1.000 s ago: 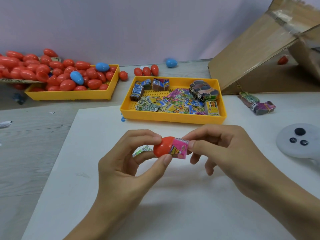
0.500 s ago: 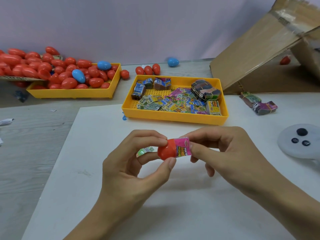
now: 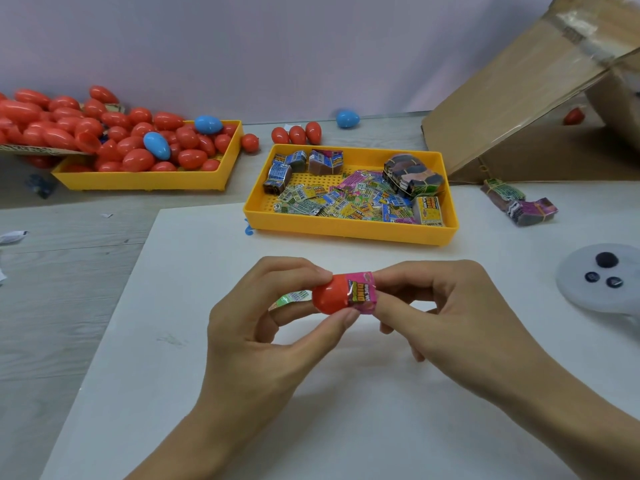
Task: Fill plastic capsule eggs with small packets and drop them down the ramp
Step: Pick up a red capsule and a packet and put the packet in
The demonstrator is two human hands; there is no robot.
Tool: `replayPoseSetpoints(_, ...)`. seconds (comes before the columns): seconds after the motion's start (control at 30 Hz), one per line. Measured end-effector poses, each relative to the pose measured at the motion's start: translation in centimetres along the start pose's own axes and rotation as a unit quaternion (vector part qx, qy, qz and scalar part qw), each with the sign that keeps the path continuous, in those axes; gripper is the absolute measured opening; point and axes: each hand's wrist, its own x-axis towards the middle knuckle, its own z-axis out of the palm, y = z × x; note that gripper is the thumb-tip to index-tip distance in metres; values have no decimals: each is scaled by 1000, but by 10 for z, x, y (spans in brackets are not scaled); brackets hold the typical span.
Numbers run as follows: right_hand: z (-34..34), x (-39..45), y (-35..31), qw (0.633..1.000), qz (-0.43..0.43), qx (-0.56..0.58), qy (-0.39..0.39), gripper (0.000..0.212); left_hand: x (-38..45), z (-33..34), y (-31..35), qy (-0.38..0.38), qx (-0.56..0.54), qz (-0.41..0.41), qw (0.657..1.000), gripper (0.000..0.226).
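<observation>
A red egg half (image 3: 329, 297) is pinched in the left hand (image 3: 263, 327) above the tabletop (image 3: 194, 393). A pink packet (image 3: 362, 294), pinched by the right hand (image 3: 436, 306), sits partly inside. Both seem light; the smooth shell is probably best gripped around its rim.

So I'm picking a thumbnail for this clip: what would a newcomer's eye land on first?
First the two hands at the centre: the left hand grips a red egg half while the right hand pinches a pink packet at its open end. Next comes the heap of red eggs spilling over the yellow tray at far left, then the tray of packets just behind the hands.
</observation>
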Motion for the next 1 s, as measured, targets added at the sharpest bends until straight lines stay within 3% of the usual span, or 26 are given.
replayPoseSetpoints(0.27,-2,1,4,1000,2,-7,-4,17,-1,2,2,18,3,-13,1000,37)
replayPoseSetpoints(0.37,-1,1,7,999,-23,-21,31,26,-1,3,4,24,1,-18,1000,37)
replayPoseSetpoints(0.47,-1,0,5,983,-145,-89,65,38,0,2,6,36,-13,-41,998,37)
replayPoseSetpoints(0.53,-1,-1,5,962,-233,-124,72,32,1,0,7,42,-45,-77,995,34)
replayPoseSetpoints(0.6,-1,-1,6,952,-268,-127,79,21,3,0,9,38,-69,-110,991,32)
replayPoseSetpoints(1.0,5,-2,11,948,-290,-98,87,15,5,-1,17,9,-89,-204,975,40)
